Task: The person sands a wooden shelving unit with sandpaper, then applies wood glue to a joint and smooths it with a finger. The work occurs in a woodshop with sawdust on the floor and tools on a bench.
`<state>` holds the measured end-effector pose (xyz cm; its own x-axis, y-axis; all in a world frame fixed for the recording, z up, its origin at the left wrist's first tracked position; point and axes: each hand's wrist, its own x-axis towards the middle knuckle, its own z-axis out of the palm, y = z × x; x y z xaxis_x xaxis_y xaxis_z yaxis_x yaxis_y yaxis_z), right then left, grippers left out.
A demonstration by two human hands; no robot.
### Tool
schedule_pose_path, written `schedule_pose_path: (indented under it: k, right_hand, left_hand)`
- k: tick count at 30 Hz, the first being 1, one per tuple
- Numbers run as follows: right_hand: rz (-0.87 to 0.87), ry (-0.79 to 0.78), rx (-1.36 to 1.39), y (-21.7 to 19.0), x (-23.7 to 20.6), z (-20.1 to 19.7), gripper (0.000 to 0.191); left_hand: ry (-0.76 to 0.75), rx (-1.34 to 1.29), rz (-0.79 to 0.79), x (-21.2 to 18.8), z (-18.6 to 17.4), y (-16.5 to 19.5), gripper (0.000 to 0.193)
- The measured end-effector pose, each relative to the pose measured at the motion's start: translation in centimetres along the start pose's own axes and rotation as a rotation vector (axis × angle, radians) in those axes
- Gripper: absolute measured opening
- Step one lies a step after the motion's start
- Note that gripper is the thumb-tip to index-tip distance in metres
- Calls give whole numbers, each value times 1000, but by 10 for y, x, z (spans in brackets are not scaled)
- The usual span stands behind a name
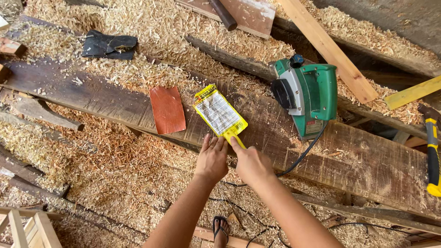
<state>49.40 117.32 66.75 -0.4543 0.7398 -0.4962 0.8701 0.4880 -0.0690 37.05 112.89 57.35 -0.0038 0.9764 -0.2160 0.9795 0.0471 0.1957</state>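
A flat yellow packet (220, 114) with a white printed label lies on a long dark wooden plank (358, 160). My right hand (250, 163) pinches the packet's narrow near end with fingertips. My left hand (212, 158) rests beside it, fingers together, touching the plank and the packet's near edge. A rust-coloured sheet of sandpaper (167, 109) lies flat on the plank just left of the packet.
A green electric planer (308, 93) sits on the plank to the right, its black cord (298, 158) trailing toward me. Wood shavings (115, 151) cover the ground. A yellow-handled tool (432, 156) lies at the right edge. Dark rag (109, 45), loose boards and my sandalled foot (221, 228) are about.
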Motion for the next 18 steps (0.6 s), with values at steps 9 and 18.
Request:
schedule_pose_path:
  k: [9,18]
  right_hand:
    - [-95,59,-119,13,33,-11,76]
    - [-106,103,-145,-32,96,-43,74]
  left_hand:
    - [40,-41,73,4,2,-10,70]
    - [79,-109,114,9,10,-16,68]
